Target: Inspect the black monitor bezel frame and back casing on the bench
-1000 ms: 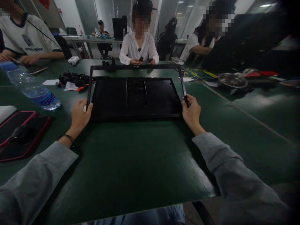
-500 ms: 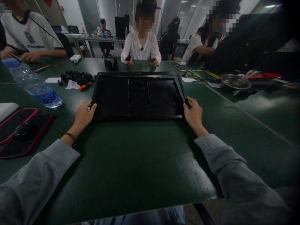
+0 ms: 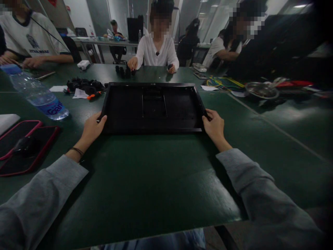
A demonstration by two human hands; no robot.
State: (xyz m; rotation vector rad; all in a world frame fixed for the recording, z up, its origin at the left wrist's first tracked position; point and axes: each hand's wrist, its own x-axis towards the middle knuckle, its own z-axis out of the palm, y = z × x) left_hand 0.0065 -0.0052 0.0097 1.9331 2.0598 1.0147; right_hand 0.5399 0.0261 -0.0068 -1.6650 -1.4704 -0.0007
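A black monitor back shell (image 3: 153,107) lies open side up on the green table (image 3: 145,180), with a thin black bezel frame (image 3: 152,84) resting flat on its rim. My left hand (image 3: 92,129) grips the frame's near left corner, fingers closed round the edge. At the near right corner my right hand (image 3: 214,126) pinches the frame's right side. Both grey sleeves reach in from the bottom.
A water bottle (image 3: 36,93) lies at the left, with a red-edged tablet case (image 3: 23,149) nearer me. Black parts and an orange tool (image 3: 84,86) sit behind the shell. A metal bowl (image 3: 261,91) and yellow cables (image 3: 221,82) are at the right. Other people sit across the table.
The bezel frame, held tilted up a second ago, has come down flat onto the shell. Both hands stayed on its near corners. The person opposite reached a hand toward small black parts.
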